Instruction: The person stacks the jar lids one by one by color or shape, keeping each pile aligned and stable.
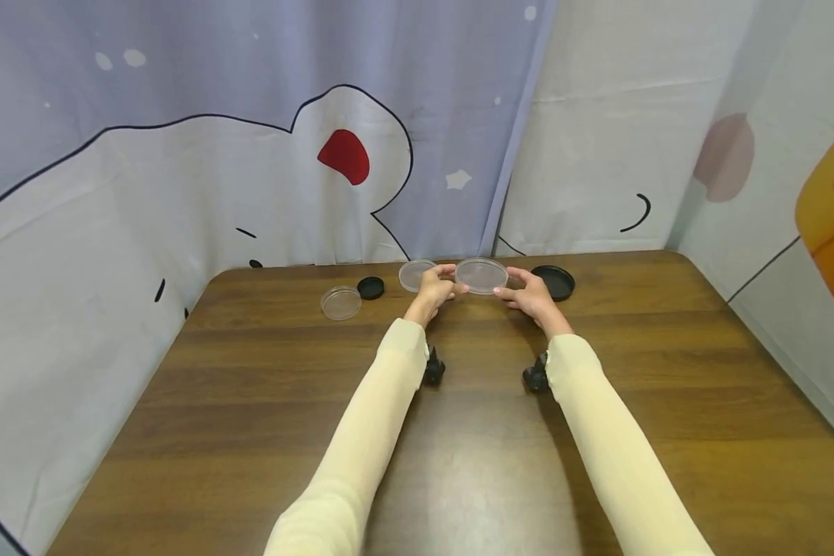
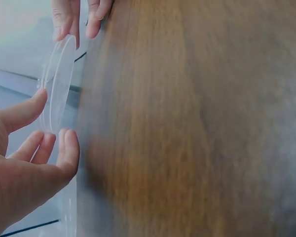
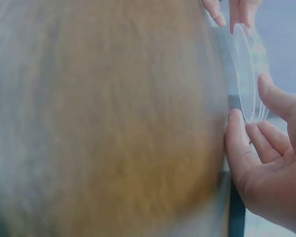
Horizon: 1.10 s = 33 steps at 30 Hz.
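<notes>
Both hands hold a clear petri dish point(image 1: 482, 276) by its opposite edges, above the far part of the table. My left hand point(image 1: 436, 291) grips its left edge, thumb on the near side and fingers at the rim. On the other edge, my right hand point(image 1: 531, 296) pinches it the same way. Seen edge-on in the left wrist view, the dish point(image 2: 61, 84) has a double rim and stands off the wood. Behind my left hand lies a second clear round dish point(image 1: 413, 276), partly covered by the fingers. A black round lid point(image 1: 556, 283) lies just beyond my right hand.
Further left on the table point(image 1: 285, 401) are another clear dish point(image 1: 340, 303) and a small black round cap point(image 1: 371, 288). A printed curtain point(image 1: 250, 185) hangs right behind the table's far edge. Black wrist cameras point(image 1: 434, 369) sit under the sleeves.
</notes>
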Tool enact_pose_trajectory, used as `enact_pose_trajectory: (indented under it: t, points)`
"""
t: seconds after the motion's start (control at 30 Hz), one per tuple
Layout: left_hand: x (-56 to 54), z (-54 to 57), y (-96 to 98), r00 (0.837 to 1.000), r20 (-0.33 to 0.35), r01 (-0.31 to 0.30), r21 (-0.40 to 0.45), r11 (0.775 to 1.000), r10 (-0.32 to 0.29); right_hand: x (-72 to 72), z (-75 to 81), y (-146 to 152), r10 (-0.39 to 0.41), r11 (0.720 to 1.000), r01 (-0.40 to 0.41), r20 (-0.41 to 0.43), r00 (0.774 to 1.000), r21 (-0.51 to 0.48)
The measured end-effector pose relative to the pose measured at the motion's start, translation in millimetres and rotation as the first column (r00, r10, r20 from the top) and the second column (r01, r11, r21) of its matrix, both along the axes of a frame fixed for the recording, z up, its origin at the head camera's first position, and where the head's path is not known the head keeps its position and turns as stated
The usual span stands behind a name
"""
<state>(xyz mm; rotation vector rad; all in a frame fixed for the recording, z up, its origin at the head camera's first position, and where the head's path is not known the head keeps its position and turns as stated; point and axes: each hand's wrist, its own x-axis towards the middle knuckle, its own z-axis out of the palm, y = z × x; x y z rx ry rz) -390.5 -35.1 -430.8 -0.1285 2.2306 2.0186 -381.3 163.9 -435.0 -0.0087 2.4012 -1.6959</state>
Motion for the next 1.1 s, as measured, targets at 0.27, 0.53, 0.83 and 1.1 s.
enact_pose_trajectory:
  t: [0.27,0.53,0.83,1.1]
  points:
    - [6.6,7.7,-2.8,0.999,-0.046,-0.018,-0.013,1.0,0.018,6.9,12.7,1.6,0.004,0.999,0.0,-0.065,0.998,0.049]
    - [23.7,21.3,-14.1,0.994,-0.107,-0.019,0.049,0.999,0.024,22.6,27.3,-5.4,0.017,1.0,-0.014,-0.133,0.991,0.023]
    - [59.4,29.5,-47.5,0.991,-0.114,-0.059,0.045,0.997,0.064,51.7,38.3,-34.3,0.054,0.994,-0.03,-0.224,0.973,0.108]
    - [90.2,40.4,-64.5,0.99,-0.125,-0.058,0.003,0.998,0.058,73.0,43.7,-47.2,0.082,0.996,-0.07,-0.247,0.966,0.059]
